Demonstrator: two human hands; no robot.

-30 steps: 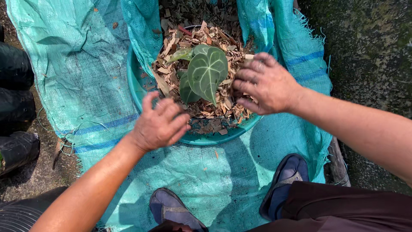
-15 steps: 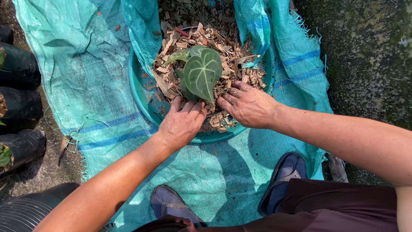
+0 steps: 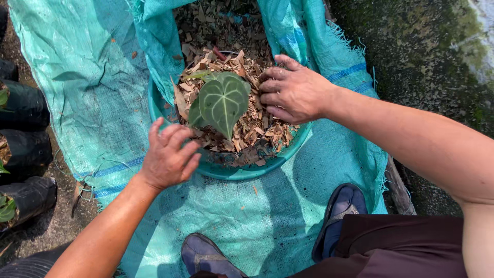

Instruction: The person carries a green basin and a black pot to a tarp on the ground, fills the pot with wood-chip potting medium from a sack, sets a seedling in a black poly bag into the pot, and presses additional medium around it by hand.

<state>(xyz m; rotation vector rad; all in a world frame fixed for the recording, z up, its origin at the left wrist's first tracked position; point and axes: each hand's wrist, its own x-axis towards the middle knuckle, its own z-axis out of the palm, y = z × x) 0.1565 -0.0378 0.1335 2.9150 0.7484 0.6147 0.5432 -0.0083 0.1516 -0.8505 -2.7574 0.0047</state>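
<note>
A teal woven sheet (image 3: 92, 87) covers the ground. On it sits a teal basin (image 3: 242, 171) filled with brown wood chips (image 3: 252, 128). A heart-shaped green leaf (image 3: 223, 100) with pale veins stands at the middle of the chips. The right hand (image 3: 293, 90) rests on the chips just beside the leaf, fingers curled, grasping nothing. The left hand (image 3: 169, 154) hovers released at the basin's near rim. Black nursery bags (image 3: 23, 149) line the left edge.
</note>
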